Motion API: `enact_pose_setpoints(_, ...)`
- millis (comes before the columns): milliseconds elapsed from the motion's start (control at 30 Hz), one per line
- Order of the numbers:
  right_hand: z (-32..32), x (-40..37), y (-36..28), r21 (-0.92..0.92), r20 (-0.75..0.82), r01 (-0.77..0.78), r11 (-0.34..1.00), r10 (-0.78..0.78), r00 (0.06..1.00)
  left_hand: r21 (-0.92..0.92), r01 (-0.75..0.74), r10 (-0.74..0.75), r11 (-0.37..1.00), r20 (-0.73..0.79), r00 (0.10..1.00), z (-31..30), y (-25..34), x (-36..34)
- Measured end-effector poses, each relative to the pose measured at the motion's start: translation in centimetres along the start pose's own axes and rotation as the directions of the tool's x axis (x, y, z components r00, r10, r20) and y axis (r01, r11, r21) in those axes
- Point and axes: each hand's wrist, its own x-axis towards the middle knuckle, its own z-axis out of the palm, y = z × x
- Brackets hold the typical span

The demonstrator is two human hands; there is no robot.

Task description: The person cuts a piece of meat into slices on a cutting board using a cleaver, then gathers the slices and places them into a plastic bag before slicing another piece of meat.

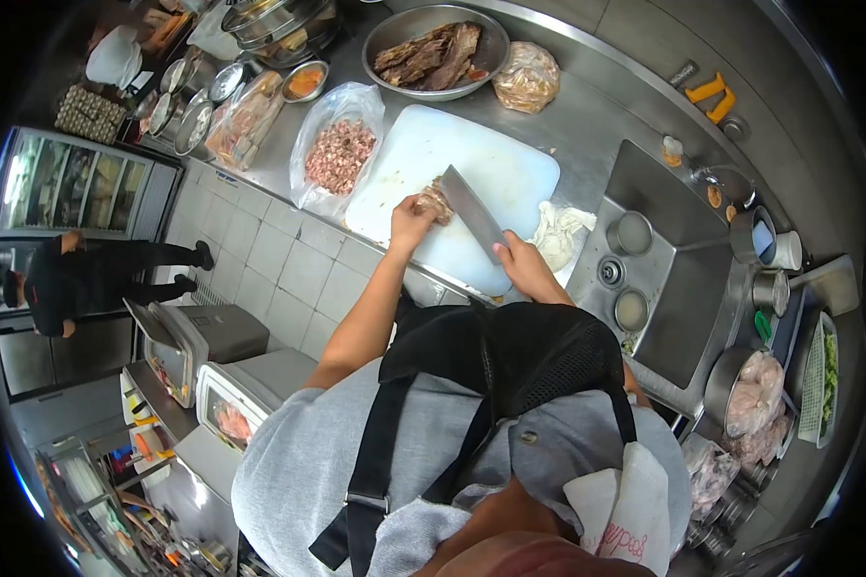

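A piece of meat (435, 203) lies on the white cutting board (496, 168), and the fingers of my left hand (411, 221) are closed on it. My right hand (523, 262) grips a cleaver (473, 213) by its handle. The blade points up and to the left, its tip beside the meat. Left of the board sits a clear plastic bag (340, 146) with chopped meat in it. A crumpled white cloth (558, 234) rests at the board's right edge, near my right hand.
Behind the board stand a metal bowl (435, 91) of dark meat and a bagged bundle (526, 77). On the right is a sink (678, 288) with two small bowls. Grey bins (223, 330) stand at lower left; another person (67, 279) is at far left.
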Motion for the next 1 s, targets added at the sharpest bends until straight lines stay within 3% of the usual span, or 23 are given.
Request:
enact_pose_setpoints(100, 0.1, 0.4, -1.5, -0.155, -0.008, -0.033, 0.987, 0.033, 0.999, 0.003, -0.045, 0.045, 0.999, -0.007, 0.999, -0.1, -1.4, 0.5)
enact_pose_setpoints(200, 0.2, -0.4, -1.6, -0.144, -0.017, -0.020, 0.989, 0.018, 1.000, 0.024, -0.081, 0.081, 0.996, -0.024, 0.996, 0.2, -2.1, 0.3)
enact_pose_setpoints(267, 0.7, -0.4, -1.0, -0.161, -0.018, -0.027, 0.987, 0.024, 1.000, 0.033, -0.217, 0.217, 0.976, -0.002, 0.976, 0.3, -2.5, 0.2)
enact_pose_setpoints(300, 0.9, -0.3, -1.1, -0.177, -0.023, -0.032, 0.984, 0.028, 0.999, 0.030, -0.217, 0.217, 0.976, 0.001, 0.976, 0.2, -2.4, -0.2)
enact_pose_setpoints(367, 1.6, 0.4, -1.5, -0.202, -0.005, -0.039, 0.979, 0.039, 0.999, 0.188, -0.433, 0.424, 0.881, 0.090, 0.901, -0.1, -2.1, -1.2)
enact_pose_setpoints(400, 2.0, 0.9, -1.9, -0.221, 0.014, -0.044, 0.974, 0.048, 0.999, 0.189, -0.435, 0.423, 0.880, 0.102, 0.900, -0.2, -1.7, -1.8)
enact_pose_setpoints(467, 2.9, 2.3, -1.7, -0.213, -0.019, -0.030, 0.977, 0.027, 0.999, 0.018, -0.355, 0.345, 0.935, 0.191, 0.919, -0.5, -0.9, -2.7)
enact_pose_setpoints(500, 3.0, 2.9, -1.9, -0.217, -0.043, -0.002, 0.976, -0.007, 0.999, 0.101, -0.422, 0.398, 0.901, 0.196, 0.896, -0.9, -0.8, -2.6)
enact_pose_setpoints(600, 1.9, 2.8, -1.6, -0.144, -0.022, -0.032, 0.989, 0.029, 0.999, 0.131, -0.442, 0.421, 0.888, 0.161, 0.893, -2.8, -0.6, -0.4)
enact_pose_setpoints(633, 1.8, 2.3, -1.3, -0.151, -0.022, -0.031, 0.988, 0.028, 0.999, 0.277, -0.306, 0.264, 0.911, 0.178, 0.948, -3.8, 2.6, -1.2)
enact_pose_setpoints(667, 1.9, 1.2, -0.9, -0.084, -0.123, -0.063, 0.994, 0.053, 0.991, 0.269, -0.304, 0.266, 0.914, 0.169, 0.949, -4.5, 2.9, -0.8)
enact_pose_setpoints(700, 1.9, 0.2, -0.4, -0.017, -0.218, -0.086, 0.996, 0.080, 0.973, 0.473, -0.509, 0.524, 0.719, 0.112, 0.844, -4.8, 3.3, -0.1)
enact_pose_setpoints(733, 1.7, -0.6, 0.1, -0.032, -0.211, -0.080, 0.996, 0.071, 0.975, 0.661, -0.607, 0.739, 0.442, 0.115, 0.663, -4.8, 4.1, 0.3)
enact_pose_setpoints(767, 1.4, -1.4, 0.8, -0.021, -0.250, -0.139, 0.990, 0.129, 0.959, 0.597, -0.587, 0.661, 0.548, 0.122, 0.741, -4.6, 4.9, 0.6)
enact_pose_setpoints(800, 1.1, -2.0, 1.4, -0.005, -0.290, -0.198, 0.980, 0.188, 0.938, 0.595, -0.581, 0.660, 0.556, 0.109, 0.743, -4.0, 5.0, 1.3)
enact_pose_setpoints(867, 0.5, -2.8, 2.4, -0.060, -0.256, -0.241, 0.969, 0.219, 0.942, 0.550, -0.718, 0.628, 0.427, 0.391, 0.673, -2.2, 5.1, 2.5)
enact_pose_setpoints(933, 0.4, -3.3, 2.7, -0.107, -0.228, -0.284, 0.953, 0.254, 0.940, 0.523, -0.725, 0.573, 0.448, 0.455, 0.682, 0.1, 5.4, 2.7)
enact_pose_setpoints(1000, 0.6, -3.5, 2.3, -0.055, -0.202, -0.314, 0.948, 0.297, 0.933, 0.618, -0.745, 0.459, 0.249, 0.602, 0.653, 1.8, 4.5, 4.0)
